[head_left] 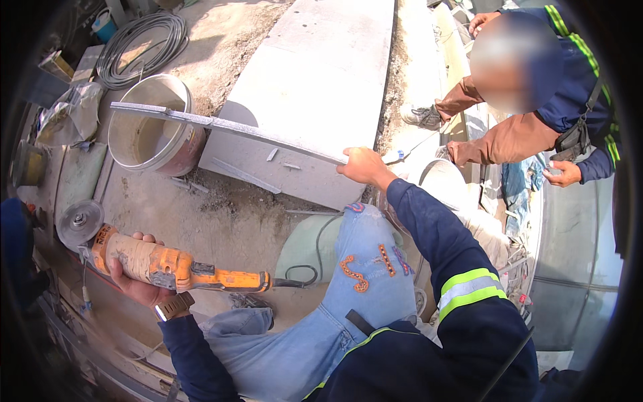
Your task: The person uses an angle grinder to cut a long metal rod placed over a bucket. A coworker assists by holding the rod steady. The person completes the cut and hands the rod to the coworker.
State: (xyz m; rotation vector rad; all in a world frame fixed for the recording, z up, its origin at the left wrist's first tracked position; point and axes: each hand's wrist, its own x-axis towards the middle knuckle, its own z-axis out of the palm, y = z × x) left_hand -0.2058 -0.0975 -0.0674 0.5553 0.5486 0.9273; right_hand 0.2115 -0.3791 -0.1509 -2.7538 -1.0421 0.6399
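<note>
My left hand is wrapped round the tape-covered body of an orange angle grinder, held at the lower left. The grinder's round disc points away to the left, and its dark cable leaves the tail end. In my right hand, the fingers grip the near right end of a long, thin grey strip, apparently stone or tile. That strip reaches left over a large pale grey slab and across the top of a whitish bucket. Narrow offcuts lie on the slab's near part.
A coil of grey cable rests on the dusty ground at the upper left. At the right, another person crouches beside the slab. A second pale bucket stands near my right forearm. A greenish sack lies by my knee.
</note>
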